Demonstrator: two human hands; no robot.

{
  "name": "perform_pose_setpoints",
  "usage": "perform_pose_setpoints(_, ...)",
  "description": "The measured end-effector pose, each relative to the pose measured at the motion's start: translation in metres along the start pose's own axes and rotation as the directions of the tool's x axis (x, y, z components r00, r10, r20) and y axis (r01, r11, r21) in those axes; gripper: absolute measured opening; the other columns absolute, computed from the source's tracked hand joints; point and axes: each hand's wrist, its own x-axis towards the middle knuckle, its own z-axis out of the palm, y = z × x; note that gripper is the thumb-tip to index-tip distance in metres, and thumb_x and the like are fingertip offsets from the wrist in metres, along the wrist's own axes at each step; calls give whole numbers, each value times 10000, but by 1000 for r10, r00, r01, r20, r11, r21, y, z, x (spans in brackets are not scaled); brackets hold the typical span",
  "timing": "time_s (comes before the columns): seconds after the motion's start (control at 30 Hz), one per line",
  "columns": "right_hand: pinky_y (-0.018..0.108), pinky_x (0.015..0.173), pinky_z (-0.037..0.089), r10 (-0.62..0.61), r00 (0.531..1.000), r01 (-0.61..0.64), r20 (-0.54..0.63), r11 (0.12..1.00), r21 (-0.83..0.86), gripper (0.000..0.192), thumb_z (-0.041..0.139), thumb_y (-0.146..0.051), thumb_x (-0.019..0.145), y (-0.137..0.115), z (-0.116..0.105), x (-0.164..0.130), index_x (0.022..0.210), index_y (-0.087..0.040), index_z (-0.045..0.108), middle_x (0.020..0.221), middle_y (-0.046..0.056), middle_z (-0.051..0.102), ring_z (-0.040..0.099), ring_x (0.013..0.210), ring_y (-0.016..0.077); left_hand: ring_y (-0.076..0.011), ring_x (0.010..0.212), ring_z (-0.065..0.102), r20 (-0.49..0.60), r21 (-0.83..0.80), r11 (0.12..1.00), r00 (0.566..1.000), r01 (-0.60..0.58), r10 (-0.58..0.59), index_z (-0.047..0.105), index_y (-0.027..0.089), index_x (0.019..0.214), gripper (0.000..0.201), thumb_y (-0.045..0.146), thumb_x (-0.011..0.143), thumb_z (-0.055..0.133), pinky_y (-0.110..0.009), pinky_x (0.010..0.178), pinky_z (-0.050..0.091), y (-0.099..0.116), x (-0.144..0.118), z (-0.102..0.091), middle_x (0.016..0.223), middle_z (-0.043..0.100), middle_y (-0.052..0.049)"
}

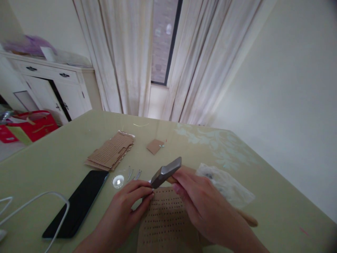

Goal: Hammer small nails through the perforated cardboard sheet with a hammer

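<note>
Right hand [202, 196]: fingers closed around the wooden handle of a hammer [165, 172], gripping near the head; the handle's end shows beyond the forearm, to the right. Hammer head sits tilted over the top left corner of a perforated cardboard piece [168, 214], which lies on the table [50, 158] in front of the person, its rows of small holes facing up.

Left hand [126, 203]: thumb and fingers drawn close together at that same corner, tips just beside the hammer head; cannot tell whether anything is pinched between them.

Surroundings: several loose nails [138, 174] lie beyond the left hand, with a round shiny object [118, 181] near them. Farther off, a stack of perforated cardboard [112, 151] and a small cardboard square [154, 146]. Left: dark phone [77, 202], crossed by a white cable [67, 209]. Right: clear plastic bag [229, 188], partly behind the right hand
</note>
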Motion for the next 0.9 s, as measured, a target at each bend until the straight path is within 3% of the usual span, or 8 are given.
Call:
perform_pose_setpoints(0.1,427,918,551,11,996,-5,87,998,-63,279,422,-195,1113,-1,3,2,1247,-227,664,1207,109,771,740,1077,294,-206,975,779,18,-9,1000,1000,4,-4,823,307,1025,184,182,1002,690,-291,883,639,0,-1,0,1081,809,-24)
perform_pose_setpoints(0.27,433,904,545,24,999,-23,33,999,-28,305,392,-199,1120,-1,5,5,1302,-231,634,1224,97,753,732,1031,284,-206,949,780,-2,4,1000,1000,17,-17,821,300,1008,143,212,998,708,-290,864,636,-1,-1,1,1063,808,-23)
perform_pose_setpoints(0.43,454,861,549,21,991,-5,133,993,-119,326,412,-164,1097,3,8,6,1312,-215,652,1227,111,758,742,1030,319,-190,895,754,43,-53,997,997,64,-62,797,304,1111,190,194,988,704,-278,816,626,2,0,-3,1037,802,-13)
perform_pose_setpoints(0.57,421,897,535,26,997,-21,72,997,-76,295,401,-180,1117,3,9,7,1285,-217,640,1268,114,749,732,1085,296,-200,926,748,85,-84,991,992,102,-95,773,298,1163,261,184,928,763,-302,853,621,4,2,-6,1086,803,-12)
perform_pose_setpoints(0.73,378,847,522,23,985,-4,170,993,-114,287,473,-150,1080,4,10,8,1262,-219,685,1155,91,774,747,982,270,-217,933,742,111,-113,982,984,150,-137,759,300,1191,354,180,865,826,-325,857,618,3,0,-5,1093,806,-12)
perform_pose_setpoints(0.9,389,925,516,10,999,-6,54,997,-74,317,454,-159,1091,11,4,6,1293,-237,686,1148,88,778,724,1037,258,-230,996,746,67,-129,974,981,188,-181,731,330,1303,381,322,929,803,-342,888,625,-5,-2,-11,1244,786,-36)
